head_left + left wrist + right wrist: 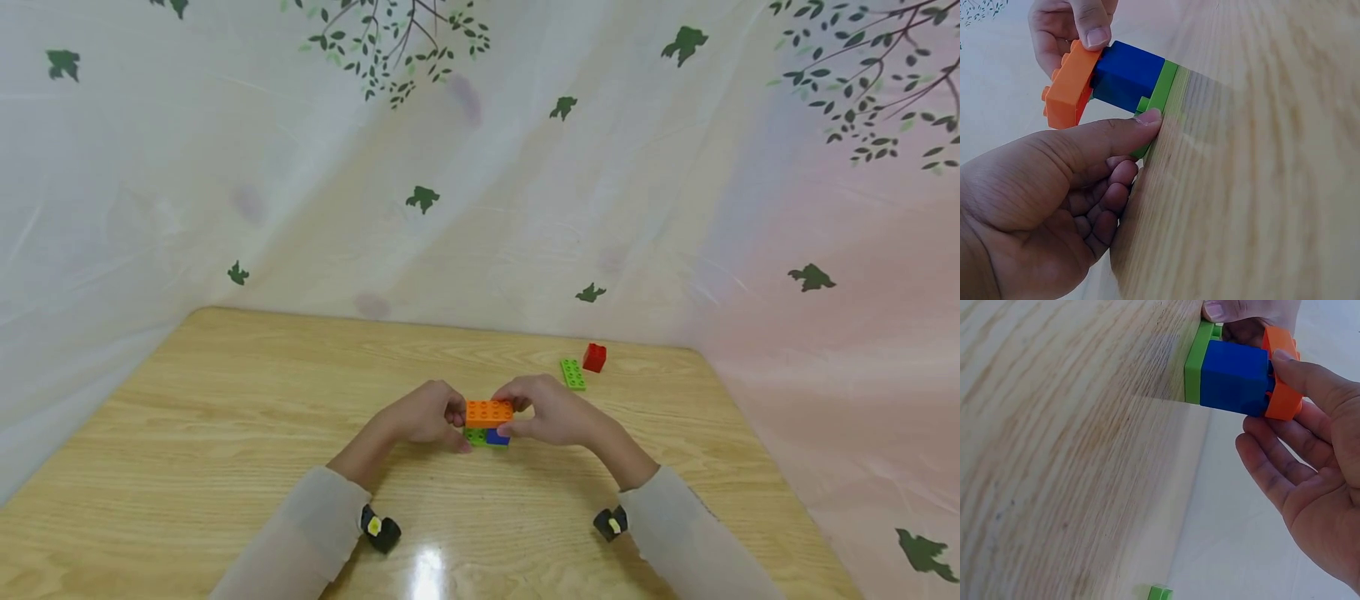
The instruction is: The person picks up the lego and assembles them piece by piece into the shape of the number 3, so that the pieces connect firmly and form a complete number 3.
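My left hand (431, 414) pinches the left end of a flat green brick (1161, 87) that lies on the table. A tall blue brick (1234, 376) stands on the green brick's right end. My right hand (551, 410) grips a thin orange brick (489, 412) between thumb and fingers. The orange brick sits right at the blue brick's studs, slightly tilted, with some studs showing in the right wrist view. Its left end juts out over the bare studs of the green brick, near my left thumb.
Farther back on the wooden table (262, 417), to the right, lie a second flat green brick (573, 375) and a red brick (595, 357) beside it. A pale cloth with leaf prints (480, 208) hangs behind the table's back edge.
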Demonstrator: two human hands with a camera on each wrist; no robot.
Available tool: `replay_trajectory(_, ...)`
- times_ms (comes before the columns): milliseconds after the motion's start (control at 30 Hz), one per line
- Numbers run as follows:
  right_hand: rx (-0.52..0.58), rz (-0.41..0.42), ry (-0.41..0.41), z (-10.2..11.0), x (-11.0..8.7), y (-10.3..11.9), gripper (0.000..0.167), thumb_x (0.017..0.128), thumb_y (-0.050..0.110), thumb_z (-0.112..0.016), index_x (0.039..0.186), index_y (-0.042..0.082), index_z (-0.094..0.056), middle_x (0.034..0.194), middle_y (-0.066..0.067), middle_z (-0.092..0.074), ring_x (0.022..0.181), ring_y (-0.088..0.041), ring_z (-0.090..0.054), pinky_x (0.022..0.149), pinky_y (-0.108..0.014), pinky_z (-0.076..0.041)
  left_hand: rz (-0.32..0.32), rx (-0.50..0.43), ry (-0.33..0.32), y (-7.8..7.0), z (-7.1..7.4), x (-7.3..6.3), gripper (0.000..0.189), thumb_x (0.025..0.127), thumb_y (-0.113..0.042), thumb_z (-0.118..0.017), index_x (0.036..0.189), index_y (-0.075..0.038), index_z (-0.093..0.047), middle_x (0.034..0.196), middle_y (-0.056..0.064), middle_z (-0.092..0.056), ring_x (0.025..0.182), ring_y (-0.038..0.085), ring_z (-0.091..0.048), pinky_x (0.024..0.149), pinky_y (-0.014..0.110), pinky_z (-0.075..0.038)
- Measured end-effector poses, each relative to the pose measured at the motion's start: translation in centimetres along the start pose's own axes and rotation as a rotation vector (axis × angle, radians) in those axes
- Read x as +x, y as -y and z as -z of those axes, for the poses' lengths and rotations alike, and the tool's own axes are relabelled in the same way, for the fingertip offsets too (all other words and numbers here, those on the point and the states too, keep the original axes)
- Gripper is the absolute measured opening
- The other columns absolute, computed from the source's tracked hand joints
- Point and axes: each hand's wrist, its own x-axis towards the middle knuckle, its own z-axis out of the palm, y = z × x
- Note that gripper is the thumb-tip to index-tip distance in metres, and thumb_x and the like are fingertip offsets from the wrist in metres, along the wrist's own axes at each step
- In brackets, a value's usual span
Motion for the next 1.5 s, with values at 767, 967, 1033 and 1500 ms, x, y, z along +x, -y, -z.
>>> replay_trajectory(767,-0.003,-0.006,-0.034,-0.29,-0.66,0.14,0.034,0.091,0.025,-0.08,0.12,0.011,-0.071,0.111,0.006,-0.072,0.097,-0.011,-0.065,0.09,-0.04,-0.055,-0.027,0.002,-0.001,0.41,-0.14,0.19,0.027,0.077,-0.022,-0.092,0.084,-0.009,-0.069,0.071,-0.007,-0.054,0.067,0.01,-0.048,0.063,0.026,-0.04)
replay_trajectory(967,-0.023,0.007,-0.054,-0.46,-0.71,0.07,0.034,0.092,0.028,-0.08,0.12,0.011,-0.071,0.111,0.007,-0.071,0.097,-0.011,-0.064,0.091,-0.04,-0.054,-0.017,-0.003,0.0,0.22,-0.08,0.12,0.027,0.077,-0.023,-0.092,0.084,-0.01,-0.069,0.072,-0.006,-0.054,0.068,0.011,-0.049,0.064,0.027,-0.041)
replay_trajectory(1033,-0.022,0.011,-0.056,-0.47,-0.69,0.05,0.034,0.091,0.03,-0.08,0.12,0.012,-0.072,0.111,0.008,-0.071,0.097,-0.011,-0.064,0.091,-0.04,-0.054,-0.015,-0.001,-0.001,0.21,-0.07,0.12,0.027,0.077,-0.023,-0.092,0.083,-0.01,-0.069,0.071,-0.007,-0.054,0.067,0.01,-0.049,0.063,0.027,-0.041)
replay_trajectory(1500,-0.027,-0.004,-0.061,-0.48,-0.94,-0.15,0.036,0.091,0.028,-0.08,0.121,0.01,-0.071,0.111,0.006,-0.072,0.095,-0.01,-0.065,0.09,-0.036,-0.055,-0.001,0.003,-0.002,0.16,-0.07,0.26,0.026,0.077,-0.022,-0.092,0.089,-0.013,-0.071,0.077,-0.005,-0.059,0.073,0.011,-0.053,0.068,0.028,-0.046)
